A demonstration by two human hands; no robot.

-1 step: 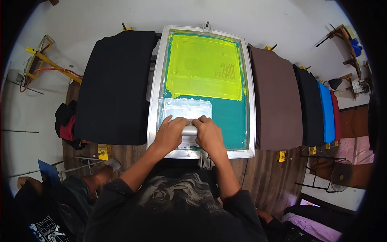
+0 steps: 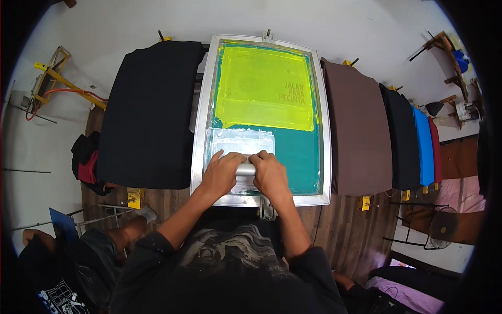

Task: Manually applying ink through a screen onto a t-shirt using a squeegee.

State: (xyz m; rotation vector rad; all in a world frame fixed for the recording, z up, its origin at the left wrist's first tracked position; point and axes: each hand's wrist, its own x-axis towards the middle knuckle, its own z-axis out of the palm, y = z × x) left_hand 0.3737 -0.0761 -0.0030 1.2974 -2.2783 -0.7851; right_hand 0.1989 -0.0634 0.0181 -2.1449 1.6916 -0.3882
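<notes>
A screen-printing frame [image 2: 326,157] with a silver metal rim lies in front of me. Its mesh [image 2: 298,152] is green. Yellow-green film [image 2: 256,78] covers the upper part, with some lettering in its right side, and a rectangle of white ink [image 2: 243,140] shows at the lower left. Near the frame's front edge, both hands grip the silver handle of a squeegee [image 2: 246,169]. My left hand [image 2: 221,172] wraps its left part with the thumb side raised; my right hand [image 2: 269,170] closes over the right part. The squeegee's blade is hidden beneath my hands.
A black shirt [image 2: 149,115] is stretched on a board to the left. A brown shirt [image 2: 358,125] lies to the right, with black, blue [image 2: 424,141] and red ones beyond. Another person [image 2: 89,256] sits at the lower left. A fan [image 2: 443,229] stands at the right.
</notes>
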